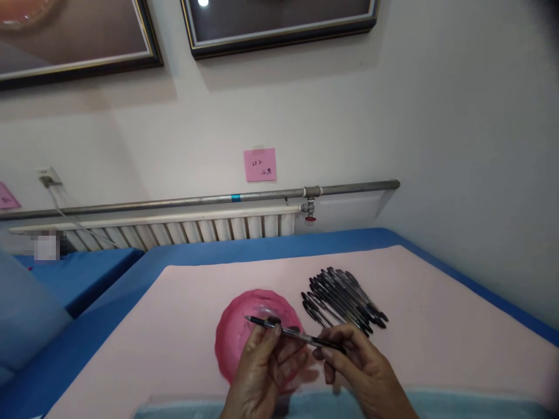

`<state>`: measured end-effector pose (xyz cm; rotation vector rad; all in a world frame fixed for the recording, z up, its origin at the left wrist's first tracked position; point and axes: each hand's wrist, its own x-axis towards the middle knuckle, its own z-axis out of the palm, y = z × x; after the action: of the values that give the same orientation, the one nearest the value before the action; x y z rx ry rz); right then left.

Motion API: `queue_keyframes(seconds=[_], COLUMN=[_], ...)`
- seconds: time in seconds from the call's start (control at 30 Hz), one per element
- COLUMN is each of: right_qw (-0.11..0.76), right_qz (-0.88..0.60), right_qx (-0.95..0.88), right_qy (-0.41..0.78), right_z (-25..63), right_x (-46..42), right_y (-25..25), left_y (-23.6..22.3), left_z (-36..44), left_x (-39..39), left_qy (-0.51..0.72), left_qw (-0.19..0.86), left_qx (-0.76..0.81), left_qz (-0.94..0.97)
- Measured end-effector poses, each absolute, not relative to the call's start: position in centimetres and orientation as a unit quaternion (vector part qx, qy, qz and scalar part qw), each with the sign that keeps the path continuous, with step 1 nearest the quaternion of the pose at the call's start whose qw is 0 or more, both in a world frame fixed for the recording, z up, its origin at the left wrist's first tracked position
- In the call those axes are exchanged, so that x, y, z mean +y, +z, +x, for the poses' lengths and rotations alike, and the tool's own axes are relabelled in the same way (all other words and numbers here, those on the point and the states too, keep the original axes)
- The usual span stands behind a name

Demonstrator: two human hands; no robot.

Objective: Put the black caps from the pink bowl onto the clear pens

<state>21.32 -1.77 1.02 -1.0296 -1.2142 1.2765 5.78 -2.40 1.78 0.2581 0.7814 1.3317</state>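
Observation:
A black pen with a clear barrel is held between my two hands, its bare tip pointing left over the pink bowl. My left hand pinches it near the tip end with thumb and finger, the other fingers curled loosely below. Closed round the dark rear end is my right hand; whether a cap sits there is partly hidden by the fingers. Below and behind my left hand stands the pink scalloped bowl, with small dark bits inside. Several similar black pens lie in a slanted pile beyond my right hand.
A pale pink sheet covers the blue table. Behind it are a white radiator, a metal pipe and a valve. At left, a person's light blue sleeve shows near another blue surface.

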Motion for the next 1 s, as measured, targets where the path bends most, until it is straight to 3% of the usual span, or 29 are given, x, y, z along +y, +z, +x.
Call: queue_keyframes(seconds=[0.2, 0.33, 0.63, 0.8, 1.0], right_qw=[0.432, 0.404, 0.394, 0.443, 0.467], right_qz=[-0.493, -0.498, -0.494, -0.511, -0.506], right_qx=[-0.643, -0.674, -0.658, -0.575, -0.535], right_qy=[0.396, 0.367, 0.409, 0.461, 0.490], right_z=[21.8, 21.9, 22.0, 22.1, 22.5], right_x=[-2.1, -2.0, -1.7, -1.1, -0.7], right_y=[1.1, 1.0, 1.0, 0.9, 0.6], left_y=[1.7, 1.6, 1.6, 1.7, 1.9], left_z=[6.4, 6.6, 6.0, 4.2, 3.7], left_x=[-2.5, -2.7, -2.4, -1.5, -1.5], left_qy=[0.574, 0.557, 0.602, 0.656, 0.639], left_qw=[0.699, 0.706, 0.674, 0.634, 0.648], left_qx=[0.398, 0.401, 0.394, 0.377, 0.371], left_qz=[0.154, 0.175, 0.169, 0.159, 0.184])
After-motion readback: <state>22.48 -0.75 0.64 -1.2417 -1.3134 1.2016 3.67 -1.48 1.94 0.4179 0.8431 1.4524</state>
